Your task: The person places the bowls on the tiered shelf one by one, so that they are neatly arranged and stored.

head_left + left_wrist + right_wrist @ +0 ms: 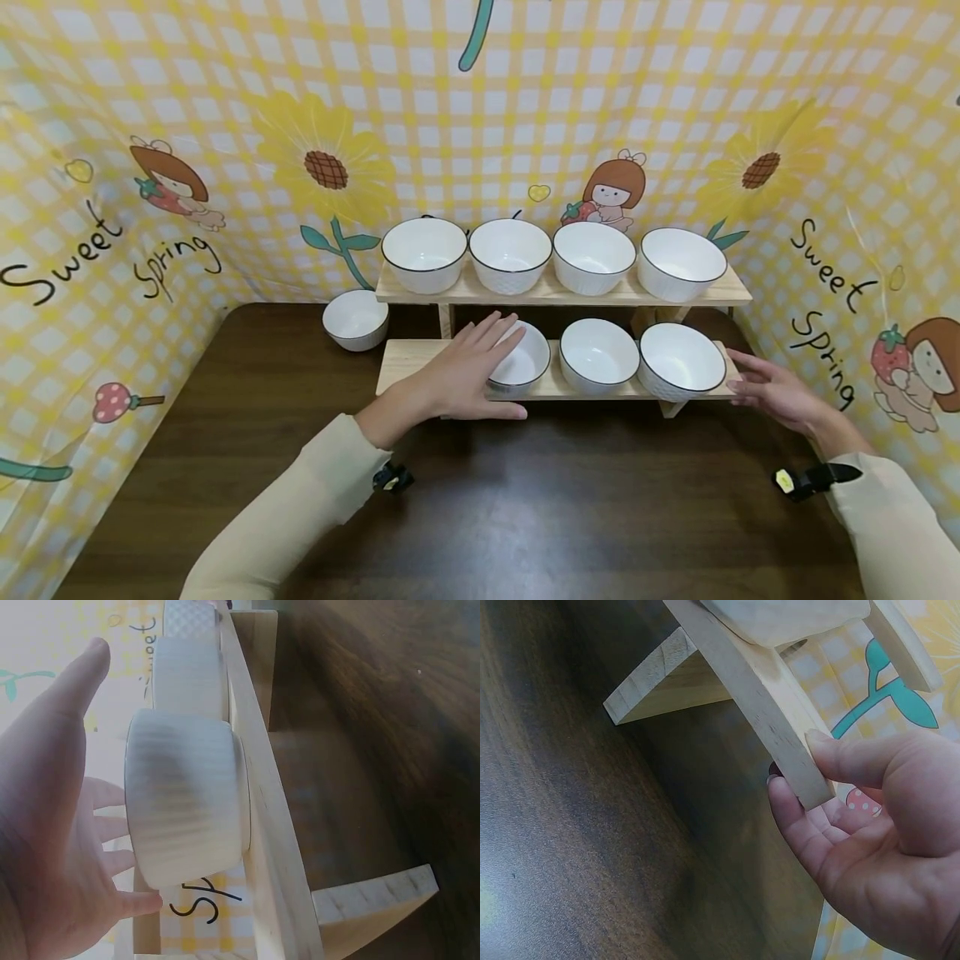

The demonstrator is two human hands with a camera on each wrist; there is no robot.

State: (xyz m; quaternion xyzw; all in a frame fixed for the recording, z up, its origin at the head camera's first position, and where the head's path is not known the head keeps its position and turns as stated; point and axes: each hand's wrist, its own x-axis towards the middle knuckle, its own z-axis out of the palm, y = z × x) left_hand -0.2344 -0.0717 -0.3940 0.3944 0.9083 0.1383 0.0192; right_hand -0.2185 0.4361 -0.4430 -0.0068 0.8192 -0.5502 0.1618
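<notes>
A two-tier wooden shelf point(408, 354) stands on the table, with white dark-rimmed bowls on both tiers. My left hand point(474, 371) is at the leftmost bowl point(528, 358) of the lower tier and covers part of it from the head camera. Its fingers are extended along the bowl's far side, the thumb apart from the wall; whether a fingertip touches cannot be told. That bowl's ribbed side point(184, 799) shows in the left wrist view. At the shelf's right end, my right hand point(783, 396) pinches the lower board point(780, 742) between thumb and fingers.
Beside the shelf's left end, a smaller white bowl point(356, 321) sits on the dark wooden table point(555, 508). Along the upper tier stands a row of bowls point(510, 258). Yellow checked cloth point(465, 125) hangs behind and at both sides.
</notes>
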